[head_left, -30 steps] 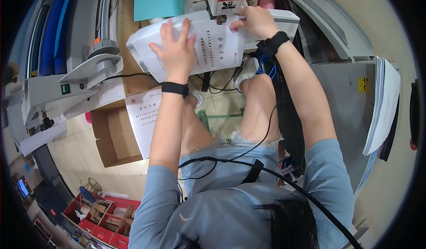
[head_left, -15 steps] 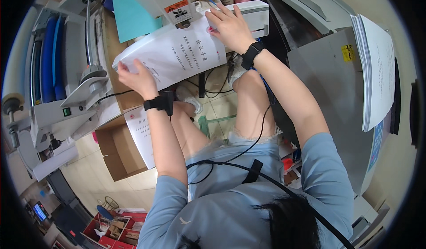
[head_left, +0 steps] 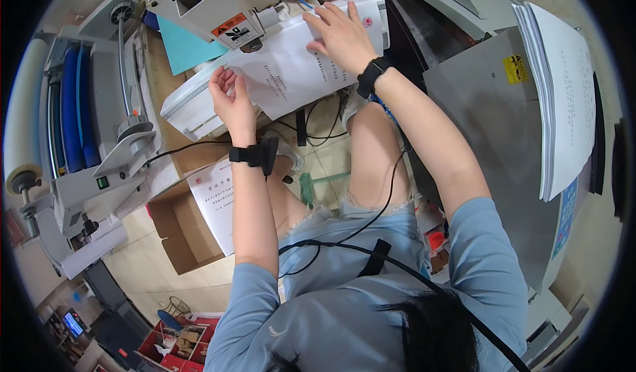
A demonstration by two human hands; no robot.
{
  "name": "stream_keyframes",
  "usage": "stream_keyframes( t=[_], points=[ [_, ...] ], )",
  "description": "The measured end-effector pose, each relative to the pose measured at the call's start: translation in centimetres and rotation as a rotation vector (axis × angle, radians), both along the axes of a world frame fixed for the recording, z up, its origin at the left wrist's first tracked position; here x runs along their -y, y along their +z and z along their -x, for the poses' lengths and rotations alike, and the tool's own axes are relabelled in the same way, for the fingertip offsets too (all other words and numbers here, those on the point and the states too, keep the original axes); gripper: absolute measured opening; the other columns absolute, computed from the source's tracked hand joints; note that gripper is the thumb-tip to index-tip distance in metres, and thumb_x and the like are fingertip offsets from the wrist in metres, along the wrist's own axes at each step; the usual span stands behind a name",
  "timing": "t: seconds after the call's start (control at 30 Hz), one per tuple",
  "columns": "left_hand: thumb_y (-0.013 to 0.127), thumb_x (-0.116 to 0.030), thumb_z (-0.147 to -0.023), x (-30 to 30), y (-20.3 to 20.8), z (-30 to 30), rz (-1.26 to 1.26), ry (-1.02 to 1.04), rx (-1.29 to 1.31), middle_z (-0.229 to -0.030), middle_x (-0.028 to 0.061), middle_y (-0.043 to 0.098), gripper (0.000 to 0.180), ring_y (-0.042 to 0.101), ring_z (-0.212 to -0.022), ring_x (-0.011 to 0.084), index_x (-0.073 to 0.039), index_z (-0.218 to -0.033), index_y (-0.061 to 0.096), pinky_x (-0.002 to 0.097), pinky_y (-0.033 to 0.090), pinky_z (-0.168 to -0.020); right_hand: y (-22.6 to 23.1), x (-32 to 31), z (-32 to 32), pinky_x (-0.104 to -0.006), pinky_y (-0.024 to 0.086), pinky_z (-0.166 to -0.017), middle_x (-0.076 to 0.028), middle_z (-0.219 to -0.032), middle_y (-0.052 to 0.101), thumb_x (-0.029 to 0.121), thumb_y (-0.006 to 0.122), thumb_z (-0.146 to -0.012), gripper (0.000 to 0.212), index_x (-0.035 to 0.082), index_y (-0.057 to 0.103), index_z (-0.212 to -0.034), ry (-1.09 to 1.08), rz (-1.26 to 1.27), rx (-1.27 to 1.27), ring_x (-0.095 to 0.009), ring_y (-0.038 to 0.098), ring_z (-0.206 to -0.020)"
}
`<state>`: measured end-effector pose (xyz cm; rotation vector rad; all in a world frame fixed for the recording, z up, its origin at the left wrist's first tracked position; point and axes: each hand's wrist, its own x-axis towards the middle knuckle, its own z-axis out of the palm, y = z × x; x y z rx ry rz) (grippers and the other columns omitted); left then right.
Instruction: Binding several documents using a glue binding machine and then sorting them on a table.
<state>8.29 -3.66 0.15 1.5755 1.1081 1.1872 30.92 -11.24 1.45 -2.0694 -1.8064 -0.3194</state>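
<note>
A white printed booklet [head_left: 291, 84] lies on the long white tray [head_left: 189, 110] of a stapling machine [head_left: 215, 7], under its head. My right hand [head_left: 346, 41] rests on the right part of the booklet with its fingers spread. Close to the booklet's left edge is my left hand [head_left: 232, 100], its fingers loosely curled and the thumb apart; no sheet shows gripped in it. Whether its fingertips touch the paper is unclear. Each wrist wears a black strap.
Below left, another printed sheet [head_left: 215, 196] lies across an open cardboard box [head_left: 189, 239]. A roller machine [head_left: 73, 107] stands at the left. Turquoise paper [head_left: 185, 44] lies behind the tray. At the right, a paper stack [head_left: 556, 100] sits on a grey machine [head_left: 477, 107]. Cables hang below.
The booklet has slid right along the tray, baring the tray's left end. My left hand has moved right and come off the booklet's left end. My right hand stays spread on the paper.
</note>
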Motion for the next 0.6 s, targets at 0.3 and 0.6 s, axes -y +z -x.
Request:
stream_keyframes(
  t=[0.3,0.6],
  points=[
    [0.06,-0.031,-0.085,-4.7,1.5,-0.2,-0.613,-0.116,-0.892,-0.096,0.006,0.065,0.025,0.055,-0.108,0.0261,-0.011,-0.1,0.064,0.0573,0.024,-0.099,1.4,-2.4,-1.5,-0.0421,0.035,-0.096,-0.002,-0.125,0.057,0.041,0.079,-0.054,0.077,0.023,0.055,-0.124,0.053,0.238,-0.13,-0.024,0.049,-0.118],
    [0.059,-0.044,-0.083,-5.7,2.7,0.1,-0.513,-0.268,-0.989,-0.1,0.0029,0.067,0.033,0.056,-0.11,0.0227,-0.016,-0.099,0.065,0.0649,0.019,-0.097,0.0,-2.3,-1.9,-0.0425,0.034,-0.092,0.001,-0.123,0.058,0.044,0.079,-0.053,0.074,0.024,0.057,-0.121,0.065,0.117,-0.071,-0.024,0.049,-0.118]
  ],
)
